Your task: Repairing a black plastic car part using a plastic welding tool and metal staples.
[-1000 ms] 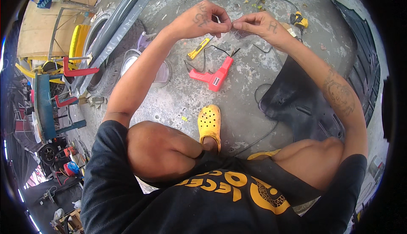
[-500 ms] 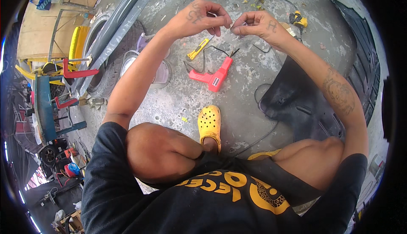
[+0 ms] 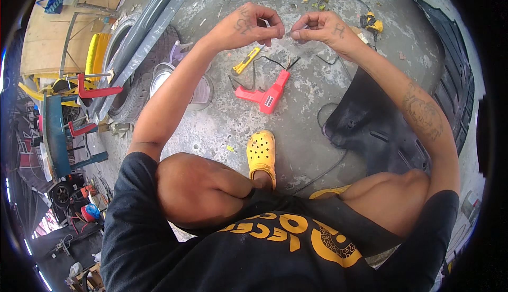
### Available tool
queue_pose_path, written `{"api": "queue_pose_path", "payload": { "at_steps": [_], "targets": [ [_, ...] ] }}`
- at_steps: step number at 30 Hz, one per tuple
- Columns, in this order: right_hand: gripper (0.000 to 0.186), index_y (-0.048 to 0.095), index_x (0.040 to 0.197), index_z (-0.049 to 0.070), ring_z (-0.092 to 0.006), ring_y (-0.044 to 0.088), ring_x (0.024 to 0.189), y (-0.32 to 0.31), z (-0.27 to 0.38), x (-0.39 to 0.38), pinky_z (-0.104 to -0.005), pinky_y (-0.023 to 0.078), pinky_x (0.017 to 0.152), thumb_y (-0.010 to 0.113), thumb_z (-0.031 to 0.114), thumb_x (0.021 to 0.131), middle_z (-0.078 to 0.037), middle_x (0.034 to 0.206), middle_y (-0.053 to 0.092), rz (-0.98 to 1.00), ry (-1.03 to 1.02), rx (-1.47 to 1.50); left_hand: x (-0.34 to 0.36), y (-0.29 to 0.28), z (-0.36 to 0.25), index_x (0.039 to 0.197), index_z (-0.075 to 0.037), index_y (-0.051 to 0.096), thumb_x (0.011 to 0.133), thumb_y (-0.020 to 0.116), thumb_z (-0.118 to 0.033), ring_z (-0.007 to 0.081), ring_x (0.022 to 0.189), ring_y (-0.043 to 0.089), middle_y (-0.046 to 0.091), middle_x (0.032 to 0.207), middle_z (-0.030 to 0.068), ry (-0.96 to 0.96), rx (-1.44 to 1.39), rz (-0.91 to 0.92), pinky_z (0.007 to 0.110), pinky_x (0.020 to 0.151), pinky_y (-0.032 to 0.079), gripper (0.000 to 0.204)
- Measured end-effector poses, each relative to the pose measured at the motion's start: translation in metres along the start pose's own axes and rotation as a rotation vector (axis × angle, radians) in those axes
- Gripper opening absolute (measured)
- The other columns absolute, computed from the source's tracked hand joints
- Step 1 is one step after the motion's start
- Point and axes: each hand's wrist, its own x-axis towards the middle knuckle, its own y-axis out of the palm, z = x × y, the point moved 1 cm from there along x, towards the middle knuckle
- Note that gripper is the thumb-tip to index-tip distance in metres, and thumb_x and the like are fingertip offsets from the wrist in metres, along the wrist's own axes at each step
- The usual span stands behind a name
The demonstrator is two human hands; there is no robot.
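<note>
My left hand [image 3: 253, 25] and my right hand [image 3: 319, 29] are raised over the floor, fingertips pinched and a small gap apart. Whatever sits in either pinch is too small to make out. Below my left hand lies a yellow utility knife [image 3: 246, 60]. A red pistol-shaped tool [image 3: 268, 97] rests on the concrete nearer to me, with black wires by its upper tip and its handle pointing left. Neither hand touches these two.
At right lies a large black plastic panel [image 3: 378, 125], with a yellow corded tool [image 3: 373, 23] beyond it. A metal can [image 3: 201, 92], a tyre [image 3: 127, 101] and long grey wrapped strips [image 3: 151, 32] stand at left, near red clamps [image 3: 98, 92]. My yellow clog [image 3: 261, 154] is below the red tool.
My left hand has shifted slightly left and down, widening the gap between the fingertips. My right hand has barely moved. The tools on the floor stay put.
</note>
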Motion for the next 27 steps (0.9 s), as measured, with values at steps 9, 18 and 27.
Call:
{"api": "queue_pose_path", "payload": {
  "at_steps": [9, 18, 27],
  "targets": [
    [0.028, 0.068, 0.104, 0.0, -0.0124, 0.066, 0.086, 0.008, -0.011, -0.002, -0.0276, 0.053, 0.083, 0.072, 0.023, 0.088, -0.006, 0.092, 0.069, 0.023, -0.03, 0.124, 0.001, 0.004, -0.001, 0.093, -0.002, 0.068, 0.09, 0.065, -0.025, 0.0094, 0.069, 0.064, 0.066, 0.078, 0.0026, 0.015, 0.106, 0.046, 0.026, 0.065, 0.053, 0.023],
    [0.04, 0.065, 0.118, -0.002, -0.0149, 0.065, 0.097, 0.009, -0.013, 0.0, -0.0304, 0.053, 0.092, 0.063, 0.031, 0.096, -0.008, 0.106, 0.068, 0.016, -0.013, 0.191, 0.001, 0.006, 0.003, 0.091, -0.002, 0.067, 0.089, 0.065, -0.024, 0.0089, 0.069, 0.064, 0.066, 0.076, 0.0026, 0.023, 0.075, -0.046, 0.025, 0.064, 0.053, 0.022],
    [0.042, 0.062, 0.124, -0.001, -0.0134, 0.062, 0.106, 0.009, -0.014, -0.001, -0.0311, 0.051, 0.096, 0.06, 0.031, 0.097, -0.007, 0.116, 0.065, 0.018, -0.024, 0.351, 0.001, 0.005, 0.001, 0.093, -0.004, 0.068, 0.09, 0.064, -0.023, 0.0074, 0.066, 0.062, 0.064, 0.074, 0.0011, 0.035, 0.049, -0.129, 0.024, 0.062, 0.051, 0.02]
  ]
}}
